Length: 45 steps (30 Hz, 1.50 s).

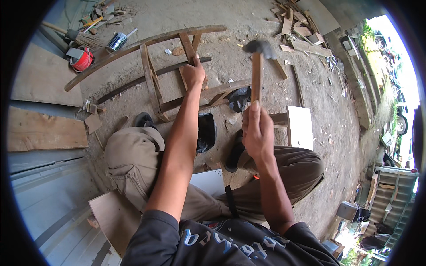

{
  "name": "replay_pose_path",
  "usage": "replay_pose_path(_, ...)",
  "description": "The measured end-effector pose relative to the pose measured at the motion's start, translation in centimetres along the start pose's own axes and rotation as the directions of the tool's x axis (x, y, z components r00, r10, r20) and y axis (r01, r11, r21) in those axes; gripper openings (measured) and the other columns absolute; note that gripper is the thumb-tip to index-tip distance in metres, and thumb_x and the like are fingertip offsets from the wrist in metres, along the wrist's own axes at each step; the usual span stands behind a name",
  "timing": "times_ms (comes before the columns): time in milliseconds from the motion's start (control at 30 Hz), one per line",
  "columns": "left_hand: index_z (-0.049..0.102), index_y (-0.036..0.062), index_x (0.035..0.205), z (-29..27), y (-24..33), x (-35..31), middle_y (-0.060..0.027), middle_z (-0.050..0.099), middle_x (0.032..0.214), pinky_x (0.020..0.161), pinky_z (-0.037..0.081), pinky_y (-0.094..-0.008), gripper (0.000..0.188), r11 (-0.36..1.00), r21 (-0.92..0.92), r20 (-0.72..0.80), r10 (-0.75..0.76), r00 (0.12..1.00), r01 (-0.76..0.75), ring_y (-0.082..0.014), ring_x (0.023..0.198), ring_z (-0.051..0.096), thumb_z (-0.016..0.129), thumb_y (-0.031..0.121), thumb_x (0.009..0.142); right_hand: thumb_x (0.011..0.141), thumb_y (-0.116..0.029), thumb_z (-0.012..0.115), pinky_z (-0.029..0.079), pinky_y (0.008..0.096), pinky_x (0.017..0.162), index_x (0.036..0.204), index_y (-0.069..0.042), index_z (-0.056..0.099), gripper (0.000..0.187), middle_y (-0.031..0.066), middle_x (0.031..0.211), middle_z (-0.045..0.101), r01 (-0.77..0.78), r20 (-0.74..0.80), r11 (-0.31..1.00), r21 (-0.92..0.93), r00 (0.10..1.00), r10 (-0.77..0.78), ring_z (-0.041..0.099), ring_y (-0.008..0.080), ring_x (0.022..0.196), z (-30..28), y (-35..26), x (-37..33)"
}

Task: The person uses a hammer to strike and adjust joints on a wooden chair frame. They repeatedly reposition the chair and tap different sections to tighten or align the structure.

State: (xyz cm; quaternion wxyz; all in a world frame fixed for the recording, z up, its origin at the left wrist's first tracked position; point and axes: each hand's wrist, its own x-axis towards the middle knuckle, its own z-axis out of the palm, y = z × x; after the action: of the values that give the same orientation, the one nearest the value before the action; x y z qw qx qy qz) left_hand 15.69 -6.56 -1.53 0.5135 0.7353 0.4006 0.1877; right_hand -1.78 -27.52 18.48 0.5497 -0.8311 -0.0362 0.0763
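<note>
A hammer [257, 77] with a wooden handle and a dark head is raised upright in front of me, my right hand [258, 131] wrapped round the lower handle. Farther forward, my left hand [194, 74] is closed on a short wooden crosspiece [186, 45] of a wooden frame [146, 44]. Long slats and short crosspieces make up this frame, which lies on the dirt ground between and beyond my feet. The hammer head is in the air, apart from the wood. Any nail near my left fingers is too small to make out.
Scrap wood [301, 29] is piled at the far right. A red paint bucket [81, 60], a can [117, 42] and a broom [84, 39] stand at the far left. A black plastic bag [206, 133] lies between my feet, and a white board [300, 127] is by my right knee.
</note>
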Motion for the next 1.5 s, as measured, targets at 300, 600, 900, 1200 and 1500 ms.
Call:
replay_pose_path(300, 0.061, 0.0014, 0.050, -0.8, 3.9, -3.7, -0.0095, 0.060, 0.047, 0.057, 0.055, -0.0385, 0.078, 0.999, -0.001, 0.166, -0.050, 0.985, 0.051, -0.0260, 0.052, 0.067, 0.041, 0.062, 0.094, 0.103, -0.046, 0.040, 0.035, 0.0291, 0.046, 0.082, -0.003, 0.050, 0.048, 0.0041, 0.060, 0.045, 0.086, -0.020, 0.954, -0.288, 0.995, -0.096, 0.043, 0.0133, 0.052, 0.9, 9.0, 0.9)
replay_pose_path(600, 0.060, 0.0015, 0.050, 0.5, 2.1, -2.5, -0.0098, 0.060, 0.047, 0.055, 0.055, -0.0377, 0.077, 0.996, -0.032, 0.134, -0.083, 0.987, 0.088, -0.0250, 0.053, 0.068, 0.042, 0.061, 0.095, 0.103, -0.048, 0.038, 0.027, 0.0201, 0.039, 0.082, -0.008, 0.047, 0.046, -0.0063, 0.060, 0.037, 0.074, -0.024, 0.985, 0.156, 0.997, -0.071, 0.032, 0.0019, 0.046, -0.1, 0.7, -0.3)
replay_pose_path(900, 0.060, -0.0003, 0.052, 0.9, -0.3, 0.0, -0.0116, 0.060, 0.049, 0.051, 0.054, -0.0370, 0.077, 0.999, 0.050, -0.031, 0.006, 1.000, -0.005, -0.0255, 0.050, 0.067, 0.041, 0.061, 0.095, 0.103, -0.046, 0.036, 0.036, 0.0282, 0.042, 0.082, -0.004, 0.050, 0.049, 0.0005, 0.056, 0.043, -0.223, 0.093, 0.963, -0.154, 0.967, 0.239, 0.043, 0.0096, 0.046, -0.2, 6.7, 0.3)
replay_pose_path(1200, 0.061, -0.0011, 0.054, -0.2, 2.7, -3.2, -0.0125, 0.060, 0.049, 0.052, 0.054, -0.0374, 0.077, 0.998, -0.045, 0.143, -0.042, 0.989, 0.049, -0.0262, 0.049, 0.066, 0.044, 0.062, 0.094, 0.104, -0.047, 0.034, 0.029, 0.0209, 0.036, 0.084, -0.007, 0.047, 0.047, -0.0040, 0.058, 0.040, 0.251, -0.122, 0.954, 0.163, 0.965, -0.233, 0.035, 0.0035, 0.043, -2.4, -2.2, 1.6)
replay_pose_path(1500, 0.060, -0.0028, 0.053, -1.1, 3.8, -3.2, -0.0124, 0.060, 0.049, 0.053, 0.054, -0.0383, 0.080, 0.996, -0.007, 0.166, -0.081, 0.983, 0.083, -0.0268, 0.052, 0.067, 0.041, 0.062, 0.095, 0.103, -0.044, 0.041, 0.043, 0.0321, 0.056, 0.086, 0.002, 0.055, 0.051, 0.0063, 0.062, 0.049, -0.291, 0.169, 0.946, -0.146, 0.934, 0.313, 0.050, 0.0126, 0.059, -1.6, 6.3, -0.7)
